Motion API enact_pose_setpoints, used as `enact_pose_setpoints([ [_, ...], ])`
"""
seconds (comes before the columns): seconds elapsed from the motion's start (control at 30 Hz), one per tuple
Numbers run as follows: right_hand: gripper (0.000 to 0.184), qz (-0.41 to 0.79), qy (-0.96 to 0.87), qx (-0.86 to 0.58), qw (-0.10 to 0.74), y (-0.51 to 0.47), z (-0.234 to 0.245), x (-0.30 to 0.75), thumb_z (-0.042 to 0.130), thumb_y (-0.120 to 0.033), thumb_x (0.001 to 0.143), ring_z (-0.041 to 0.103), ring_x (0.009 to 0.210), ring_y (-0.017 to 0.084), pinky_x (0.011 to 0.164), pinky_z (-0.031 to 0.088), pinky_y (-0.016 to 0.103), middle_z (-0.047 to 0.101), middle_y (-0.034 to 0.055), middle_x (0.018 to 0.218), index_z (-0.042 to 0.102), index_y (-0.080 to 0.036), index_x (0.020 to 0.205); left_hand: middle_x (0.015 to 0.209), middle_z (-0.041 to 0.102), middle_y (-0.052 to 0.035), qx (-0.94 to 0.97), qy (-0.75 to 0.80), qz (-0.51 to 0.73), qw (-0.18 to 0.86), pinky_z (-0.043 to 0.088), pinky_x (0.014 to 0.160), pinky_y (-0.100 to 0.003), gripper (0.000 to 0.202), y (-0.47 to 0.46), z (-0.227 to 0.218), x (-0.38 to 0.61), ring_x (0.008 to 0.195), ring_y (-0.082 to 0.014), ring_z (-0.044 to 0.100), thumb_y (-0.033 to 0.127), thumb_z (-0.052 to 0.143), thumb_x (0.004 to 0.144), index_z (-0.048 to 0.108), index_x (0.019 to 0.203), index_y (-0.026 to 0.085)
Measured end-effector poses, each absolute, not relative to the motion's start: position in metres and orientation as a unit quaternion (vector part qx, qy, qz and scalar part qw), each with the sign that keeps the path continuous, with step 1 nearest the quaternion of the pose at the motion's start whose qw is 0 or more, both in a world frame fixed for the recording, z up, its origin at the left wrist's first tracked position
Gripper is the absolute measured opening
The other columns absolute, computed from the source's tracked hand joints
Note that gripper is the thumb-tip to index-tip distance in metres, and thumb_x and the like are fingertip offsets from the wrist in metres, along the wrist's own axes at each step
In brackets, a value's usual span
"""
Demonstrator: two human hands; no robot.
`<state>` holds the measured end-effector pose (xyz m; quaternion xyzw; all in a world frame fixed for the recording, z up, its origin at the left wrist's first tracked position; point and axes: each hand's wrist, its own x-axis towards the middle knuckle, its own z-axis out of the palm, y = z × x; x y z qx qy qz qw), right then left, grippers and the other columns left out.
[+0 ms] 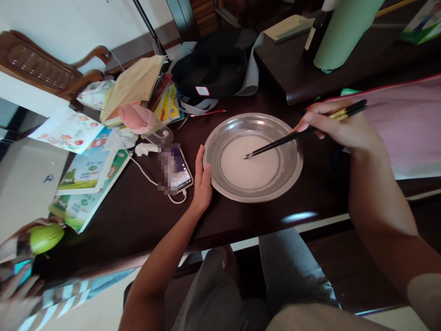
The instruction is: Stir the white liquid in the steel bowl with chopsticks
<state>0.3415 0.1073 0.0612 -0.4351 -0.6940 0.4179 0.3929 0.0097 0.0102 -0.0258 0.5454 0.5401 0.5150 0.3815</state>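
A shallow metal bowl (292, 171) sits on the dark wooden table (144, 216), holding a pale whitish liquid (250, 165). My left hand (201, 180) rests flat against the bowl's left rim, fingers together. My right hand (339, 125) is above the bowl's right side and grips a pair of dark chopsticks (280, 143). Their tips dip into the liquid near the middle of the bowl.
A phone (175, 169) on a white cable lies just left of my left hand. Books (87, 177), papers and a pink object (139, 118) crowd the table's left. A black bag (213, 64) is behind the bowl, a green cylinder (344, 32) at the back right. Another person's hand (17, 301) shows at lower left.
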Motion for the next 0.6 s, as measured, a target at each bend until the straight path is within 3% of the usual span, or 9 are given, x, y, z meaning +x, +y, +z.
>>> enact_pose_setpoints([
  [0.1,0.036,0.376,-0.692,-0.45,0.421,0.1067,0.0631,0.3448,0.068,-0.049,0.088,0.044,0.049,0.011,0.044,0.025,0.03,0.072,0.0031,0.063,0.075,-0.022,0.064,0.168,0.031,0.0017,0.544,0.542,0.519,0.377,0.016,0.13,-0.046,0.061,0.0101,-0.0263,0.0089,0.156,-0.0246,0.026,0.059,0.048,0.096,0.036,0.153,0.039],
  [0.27,0.036,0.409,-0.735,-0.422,0.337,0.102,0.0662,0.336,0.067,-0.054,0.086,0.053,0.055,0.012,0.047,0.036,0.027,0.078,0.0026,0.074,0.077,-0.024,0.07,0.168,0.03,0.0015,0.544,0.539,0.518,0.381,0.016,0.13,-0.046,0.061,0.01,-0.0263,0.0088,0.156,-0.0244,0.026,0.058,0.046,0.097,0.034,0.153,0.04],
  [0.37,0.032,0.379,-0.733,-0.433,0.365,0.105,0.0633,0.3369,0.067,-0.051,0.088,0.048,0.052,0.01,0.048,0.035,0.027,0.076,0.0018,0.073,0.078,-0.023,0.076,0.168,0.029,0.0009,0.546,0.537,0.521,0.377,0.018,0.13,-0.045,0.061,0.01,-0.0253,0.0091,0.156,-0.0251,0.028,0.058,0.048,0.096,0.036,0.153,0.039],
  [0.5,0.036,0.361,-0.689,-0.46,0.429,0.1073,0.0617,0.3435,0.067,-0.048,0.089,0.044,0.049,0.01,0.045,0.025,0.029,0.072,0.0023,0.064,0.075,-0.022,0.066,0.168,0.03,0.0007,0.547,0.536,0.519,0.379,0.017,0.13,-0.046,0.061,0.0099,-0.0254,0.0091,0.155,-0.0249,0.028,0.057,0.047,0.097,0.035,0.154,0.039],
  [0.6,0.037,0.396,-0.705,-0.444,0.385,0.1043,0.0634,0.341,0.068,-0.052,0.087,0.048,0.051,0.012,0.044,0.029,0.029,0.073,0.0022,0.065,0.075,-0.023,0.065,0.168,0.029,0.0011,0.543,0.535,0.521,0.384,0.017,0.13,-0.046,0.061,0.0099,-0.0268,0.0091,0.156,-0.025,0.027,0.058,0.047,0.097,0.034,0.153,0.039],
])
